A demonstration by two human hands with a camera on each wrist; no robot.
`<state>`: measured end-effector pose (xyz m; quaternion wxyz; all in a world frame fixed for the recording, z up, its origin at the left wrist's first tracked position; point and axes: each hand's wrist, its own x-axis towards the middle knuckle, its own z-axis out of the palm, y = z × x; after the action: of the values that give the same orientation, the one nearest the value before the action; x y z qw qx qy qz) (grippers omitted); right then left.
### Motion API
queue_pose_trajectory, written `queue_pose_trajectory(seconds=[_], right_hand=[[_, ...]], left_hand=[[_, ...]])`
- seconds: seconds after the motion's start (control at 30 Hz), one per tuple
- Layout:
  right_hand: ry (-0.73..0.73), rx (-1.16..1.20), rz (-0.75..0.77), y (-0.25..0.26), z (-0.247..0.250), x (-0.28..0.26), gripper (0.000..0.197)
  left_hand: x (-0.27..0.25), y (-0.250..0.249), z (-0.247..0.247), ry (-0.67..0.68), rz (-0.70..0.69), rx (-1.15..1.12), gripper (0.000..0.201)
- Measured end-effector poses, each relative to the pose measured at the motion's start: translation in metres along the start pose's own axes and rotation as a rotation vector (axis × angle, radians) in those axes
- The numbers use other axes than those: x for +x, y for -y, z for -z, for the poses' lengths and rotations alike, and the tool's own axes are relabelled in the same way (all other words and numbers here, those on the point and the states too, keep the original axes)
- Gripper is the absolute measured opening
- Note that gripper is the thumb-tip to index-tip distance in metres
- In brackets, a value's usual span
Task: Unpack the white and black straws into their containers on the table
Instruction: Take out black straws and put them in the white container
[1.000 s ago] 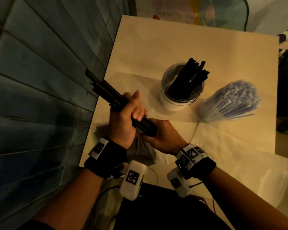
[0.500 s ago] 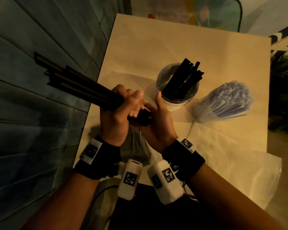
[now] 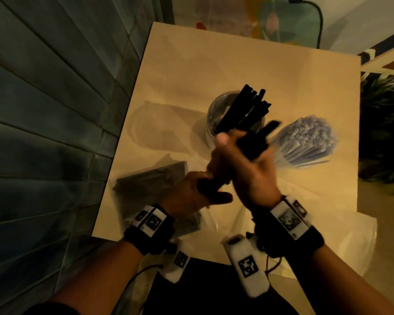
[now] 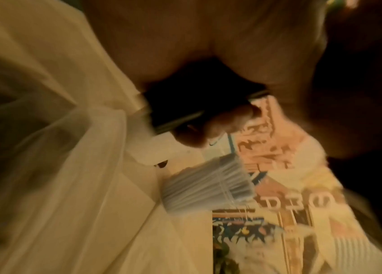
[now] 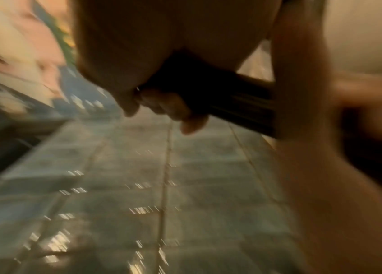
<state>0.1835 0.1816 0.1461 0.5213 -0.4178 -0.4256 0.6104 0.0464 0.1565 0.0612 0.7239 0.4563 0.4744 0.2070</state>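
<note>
You hold a bunch of black straws [image 3: 251, 145] in both hands, left hand [image 3: 197, 196] low, right hand [image 3: 248, 169] high, just above the cup [image 3: 210, 123]. They look light, stiff and slippery, so squeeze the middle. The white straws [image 3: 305, 142] sit beside, and the cup's own straws crowd the way.

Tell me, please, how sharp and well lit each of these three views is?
Head view: dim, warm light, the hands smeared around the bundle of black plastic straws; left wrist view: blurred, though the pack of white straws reads; right wrist view: heavily streaked by motion.
</note>
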Motion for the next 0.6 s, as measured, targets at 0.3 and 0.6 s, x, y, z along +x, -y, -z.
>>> queue_pose_trajectory(seconds=[0.3,0.6], right_hand=[[-0.002,-0.107,0.151,0.002,-0.004,0.005,0.027],[-0.361,-0.135,0.363,0.034,0.052,0.080,0.034]], left_hand=[[0.024,-0.027,-0.012,-0.181,0.074,-0.852,0.074],[0.061,-0.053,0.035,-0.539,-0.227,0.251,0.035]])
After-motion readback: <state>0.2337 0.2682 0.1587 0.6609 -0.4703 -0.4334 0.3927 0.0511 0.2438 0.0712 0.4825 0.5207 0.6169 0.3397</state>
